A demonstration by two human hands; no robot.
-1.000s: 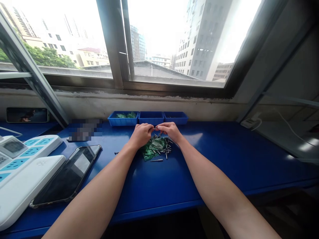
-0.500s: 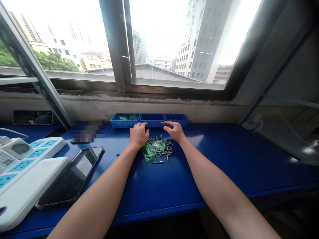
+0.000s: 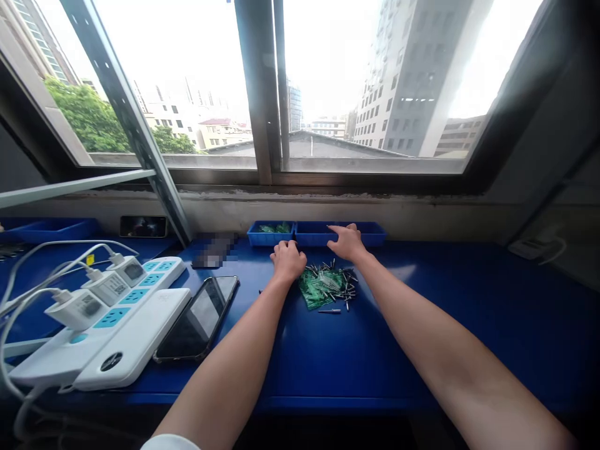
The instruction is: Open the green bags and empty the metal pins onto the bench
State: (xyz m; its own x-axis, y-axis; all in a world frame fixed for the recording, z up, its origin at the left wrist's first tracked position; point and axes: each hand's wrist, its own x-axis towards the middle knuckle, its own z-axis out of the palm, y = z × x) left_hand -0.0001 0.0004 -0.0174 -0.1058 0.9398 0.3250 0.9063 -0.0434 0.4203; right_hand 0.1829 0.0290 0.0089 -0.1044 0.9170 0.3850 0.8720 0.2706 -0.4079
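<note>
My left hand [image 3: 287, 260] rests just in front of the blue bins, at the upper left of a pile. Its fingers are bent and its thumb stands apart, with nothing visible in it. My right hand [image 3: 348, 242] reaches over the front of the blue double bin [image 3: 315, 239], index finger stretched out and thumb apart from it. Between and below the hands lies a green plastic bag [image 3: 310, 294] with many small metal pin-like pieces [image 3: 347, 289] on and around it. One longer metal piece [image 3: 330, 311] lies alone in front.
A blue bin [image 3: 270, 239] at the left holds green bags. On the left stand a phone [image 3: 199, 322], a white power bank [image 3: 134, 344], a power strip [image 3: 110, 317] with plugged-in chargers and cables, and a metal shelf post [image 3: 154, 165]. Another phone [image 3: 143, 226] leans by the wall.
The view has swung left, so things appear further right. My right hand has moved over the bin, and its thumb and index finger, earlier pinching a small thin piece, are apart. My left fingers have curled more.
</note>
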